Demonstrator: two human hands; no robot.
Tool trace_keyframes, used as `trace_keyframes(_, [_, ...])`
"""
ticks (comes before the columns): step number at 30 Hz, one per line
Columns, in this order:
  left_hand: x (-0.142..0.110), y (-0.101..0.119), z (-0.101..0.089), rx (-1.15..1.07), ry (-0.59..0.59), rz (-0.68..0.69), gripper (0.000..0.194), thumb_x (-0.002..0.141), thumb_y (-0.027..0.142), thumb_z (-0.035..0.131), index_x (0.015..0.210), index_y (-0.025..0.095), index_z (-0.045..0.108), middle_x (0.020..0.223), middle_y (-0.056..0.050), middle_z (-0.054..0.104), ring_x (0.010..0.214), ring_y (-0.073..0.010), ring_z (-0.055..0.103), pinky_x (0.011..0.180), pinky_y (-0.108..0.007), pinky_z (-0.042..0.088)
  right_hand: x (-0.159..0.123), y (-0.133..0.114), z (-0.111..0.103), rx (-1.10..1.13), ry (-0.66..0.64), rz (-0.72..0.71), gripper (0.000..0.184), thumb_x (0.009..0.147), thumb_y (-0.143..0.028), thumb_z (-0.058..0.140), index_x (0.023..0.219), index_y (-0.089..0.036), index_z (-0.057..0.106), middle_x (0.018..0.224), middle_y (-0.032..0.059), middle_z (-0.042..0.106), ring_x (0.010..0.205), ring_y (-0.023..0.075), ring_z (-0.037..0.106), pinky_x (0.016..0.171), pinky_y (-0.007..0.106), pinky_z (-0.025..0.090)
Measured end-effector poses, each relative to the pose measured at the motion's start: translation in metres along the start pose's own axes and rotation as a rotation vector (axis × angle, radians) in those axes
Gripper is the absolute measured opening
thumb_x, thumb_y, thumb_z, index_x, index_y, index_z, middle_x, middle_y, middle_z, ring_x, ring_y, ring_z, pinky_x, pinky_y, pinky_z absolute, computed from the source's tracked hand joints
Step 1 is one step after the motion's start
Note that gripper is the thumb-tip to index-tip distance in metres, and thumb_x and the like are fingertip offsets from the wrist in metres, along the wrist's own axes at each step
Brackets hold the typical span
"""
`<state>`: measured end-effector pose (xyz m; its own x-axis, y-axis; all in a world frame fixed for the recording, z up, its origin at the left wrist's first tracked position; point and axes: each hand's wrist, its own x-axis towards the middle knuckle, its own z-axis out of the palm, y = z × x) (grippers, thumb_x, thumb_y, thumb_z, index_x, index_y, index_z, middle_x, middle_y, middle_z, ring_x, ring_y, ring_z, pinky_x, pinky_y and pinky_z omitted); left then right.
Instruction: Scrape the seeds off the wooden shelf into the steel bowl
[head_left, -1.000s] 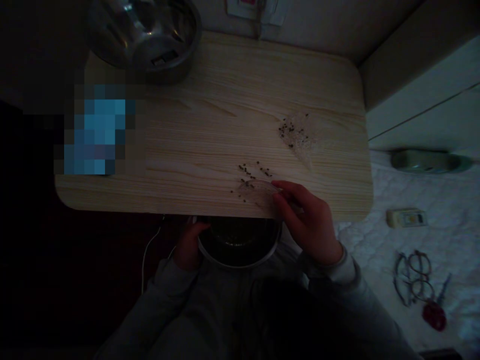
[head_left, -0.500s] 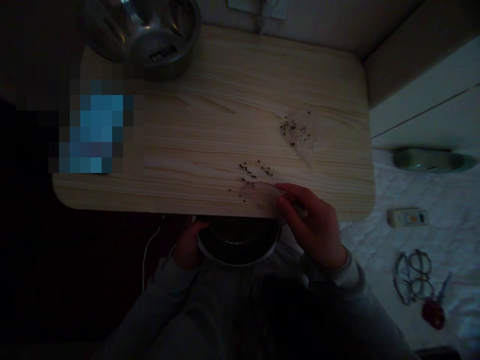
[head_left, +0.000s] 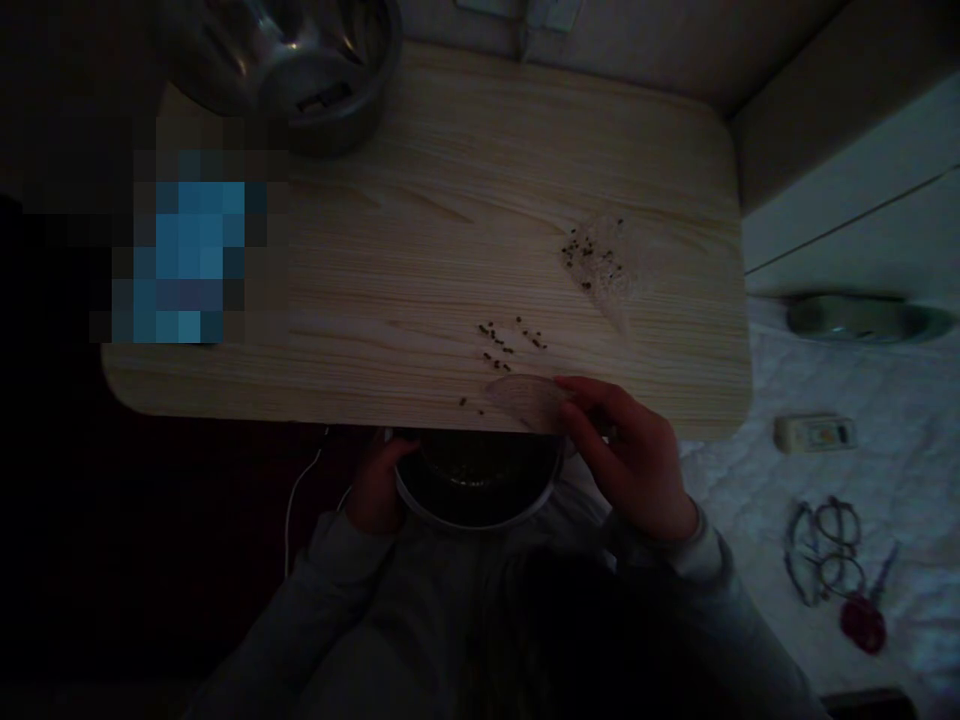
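My right hand [head_left: 626, 445] pinches a thin see-through plastic piece [head_left: 523, 399], its rounded edge lying against the tabletop at the front. Small dark grains [head_left: 499, 345] are scattered just beyond that piece. Below the table edge, my left hand [head_left: 379, 487] grips the left rim of a dark round bowl [head_left: 480, 490] with a pale rim. Part of this bowl is hidden under the table. Farther back lies a crumpled clear plastic sheet or bag [head_left: 607, 265] with more dark grains on or in it. Dim light hides what the bowl contains.
A large metal bowl [head_left: 330, 110] stands at the table's [head_left: 420, 270] back left, near a pixelated blue patch. To the right, a white quilted surface [head_left: 750, 520] bears a remote control [head_left: 816, 434], a green object [head_left: 862, 318] and looped cords [head_left: 836, 545].
My right hand has drawn the plastic piece slightly toward the front edge and right. A couple of grains near it shifted frontward. My left hand and its bowl look unchanged.
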<state>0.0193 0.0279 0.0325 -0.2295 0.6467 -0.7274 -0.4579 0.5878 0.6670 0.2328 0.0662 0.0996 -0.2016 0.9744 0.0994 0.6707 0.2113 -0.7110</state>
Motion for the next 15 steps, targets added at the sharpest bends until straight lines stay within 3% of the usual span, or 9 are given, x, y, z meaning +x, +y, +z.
trace_keyframes(10, [0.0024, 0.0006, -0.0029, 0.091, 0.027, 0.020, 0.005, 0.047, 0.025, 0.065, 0.051, 0.021, 0.064, 0.058, -0.002, 0.066, 0.076, -0.0266, 0.061, 0.072, -0.038, 0.046, -0.0059, 0.0006, -0.0002, 0.005, -0.020, -0.033, 0.024, 0.079, -0.020, 0.052, 0.103, -0.022, 0.056, 0.083, -0.0001, 0.066, 0.064, 0.0104, 0.060, 0.061, 0.023, 0.050])
trace_keyframes(15, [0.0000, 0.0043, 0.0001, 0.083, 0.025, 0.008, 0.005, 0.049, 0.024, 0.063, 0.050, 0.019, 0.064, 0.056, -0.001, 0.064, 0.074, -0.0250, 0.060, 0.072, -0.036, 0.046, 0.0033, -0.0043, 0.0067, 0.013, -0.022, -0.071, 0.025, 0.081, -0.019, 0.049, 0.106, -0.021, 0.054, 0.093, 0.0024, 0.066, 0.077, 0.0127, 0.062, 0.068, 0.026, 0.051])
